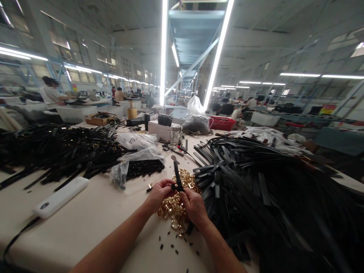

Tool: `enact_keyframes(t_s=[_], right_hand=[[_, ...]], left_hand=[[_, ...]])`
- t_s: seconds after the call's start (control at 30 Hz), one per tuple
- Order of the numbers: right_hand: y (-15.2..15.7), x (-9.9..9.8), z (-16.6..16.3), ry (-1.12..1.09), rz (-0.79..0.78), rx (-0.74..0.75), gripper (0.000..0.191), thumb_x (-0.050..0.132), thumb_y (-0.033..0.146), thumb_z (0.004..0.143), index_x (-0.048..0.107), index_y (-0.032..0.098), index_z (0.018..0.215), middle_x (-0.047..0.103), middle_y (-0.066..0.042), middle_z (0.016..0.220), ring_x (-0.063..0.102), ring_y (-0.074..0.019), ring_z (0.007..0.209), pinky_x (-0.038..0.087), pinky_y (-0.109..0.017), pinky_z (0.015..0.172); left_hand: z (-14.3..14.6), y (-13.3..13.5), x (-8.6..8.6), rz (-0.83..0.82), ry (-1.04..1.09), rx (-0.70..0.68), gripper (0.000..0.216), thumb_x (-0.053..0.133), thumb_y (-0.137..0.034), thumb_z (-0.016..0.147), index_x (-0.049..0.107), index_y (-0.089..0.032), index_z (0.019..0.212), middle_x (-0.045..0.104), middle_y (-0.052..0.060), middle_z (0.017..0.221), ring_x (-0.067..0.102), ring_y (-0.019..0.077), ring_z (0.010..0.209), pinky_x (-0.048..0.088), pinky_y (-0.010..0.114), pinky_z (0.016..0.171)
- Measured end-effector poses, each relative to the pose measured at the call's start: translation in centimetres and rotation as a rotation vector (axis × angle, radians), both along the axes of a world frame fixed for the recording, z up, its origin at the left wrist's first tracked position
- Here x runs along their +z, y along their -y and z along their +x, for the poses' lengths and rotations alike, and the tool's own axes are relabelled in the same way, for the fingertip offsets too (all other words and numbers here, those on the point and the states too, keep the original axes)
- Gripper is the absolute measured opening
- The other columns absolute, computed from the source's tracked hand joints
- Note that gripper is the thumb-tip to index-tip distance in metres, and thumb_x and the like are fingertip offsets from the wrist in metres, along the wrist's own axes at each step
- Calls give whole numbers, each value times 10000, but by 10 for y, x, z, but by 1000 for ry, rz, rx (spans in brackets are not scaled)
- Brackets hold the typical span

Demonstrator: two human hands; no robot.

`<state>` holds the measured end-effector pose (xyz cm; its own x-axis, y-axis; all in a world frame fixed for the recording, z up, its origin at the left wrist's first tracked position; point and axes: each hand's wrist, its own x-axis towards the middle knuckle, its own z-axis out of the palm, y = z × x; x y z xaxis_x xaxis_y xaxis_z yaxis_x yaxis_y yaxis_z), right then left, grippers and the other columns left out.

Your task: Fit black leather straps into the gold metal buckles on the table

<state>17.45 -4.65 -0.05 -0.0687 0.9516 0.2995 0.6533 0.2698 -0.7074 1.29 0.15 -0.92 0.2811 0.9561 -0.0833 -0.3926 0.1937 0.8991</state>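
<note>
A black strap stands up between my hands, above a pile of gold buckles. My right hand is closed around its lower part. My left hand pinches at the same spot, where a small black piece shows at the fingertips; I cannot make out if it is a separate loop or part of the strap. Close by on the right lies a big heap of black straps. Small black bits are scattered on the table in front of the buckles.
On the left are a white power bank-like device with a cable and a mound of black straps with gold fittings. A plastic bag of black pieces, a glass jar and a red basket stand farther back. Other people work in the distance.
</note>
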Motion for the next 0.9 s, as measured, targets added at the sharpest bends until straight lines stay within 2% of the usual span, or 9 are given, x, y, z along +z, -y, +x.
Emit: enact_keyframes(t_s=[0.17, 0.4, 0.6, 0.77, 0.9], right_hand=[[1, 2, 0, 16, -5, 6, 315, 401, 386, 934, 579, 197, 757, 641, 3, 641, 570, -132, 564, 340, -212, 548], [0, 5, 2, 71, -16, 24, 310, 412, 370, 934, 575, 196, 736, 652, -1, 655, 577, -127, 583, 328, -207, 560], [0, 3, 3, 148, -32, 23, 296, 434, 340, 922, 563, 194, 699, 649, -5, 649, 565, -123, 576, 305, -205, 547], [-1, 6, 7, 200, -4, 8, 287, 430, 336, 919, 561, 194, 707, 643, -15, 650, 563, -132, 580, 299, -216, 553], [-3, 3, 9, 181, 8, 71, 296, 428, 344, 918, 548, 192, 695, 629, -15, 645, 555, -133, 576, 311, -218, 556]], left_hand=[[2, 2, 4, 118, -75, 74, 264, 745, -259, 652, 646, -143, 868, 709, 37, 802, 657, 137, 693, 527, 240, 656], [3, 4, 10, 223, -181, 130, 118, 685, -214, 658, 671, -152, 758, 680, 2, 691, 622, 122, 620, 521, 239, 622], [0, 4, 9, 310, -286, 103, 127, 661, -215, 680, 706, -153, 782, 688, 17, 711, 621, 136, 643, 523, 262, 658], [-2, 6, 15, 397, -326, 17, 191, 685, -236, 697, 727, -159, 866, 708, 55, 863, 643, 178, 798, 513, 295, 765], [-4, 5, 16, 316, -282, -94, 248, 750, -268, 658, 727, -149, 875, 719, 68, 862, 644, 180, 795, 501, 295, 770]])
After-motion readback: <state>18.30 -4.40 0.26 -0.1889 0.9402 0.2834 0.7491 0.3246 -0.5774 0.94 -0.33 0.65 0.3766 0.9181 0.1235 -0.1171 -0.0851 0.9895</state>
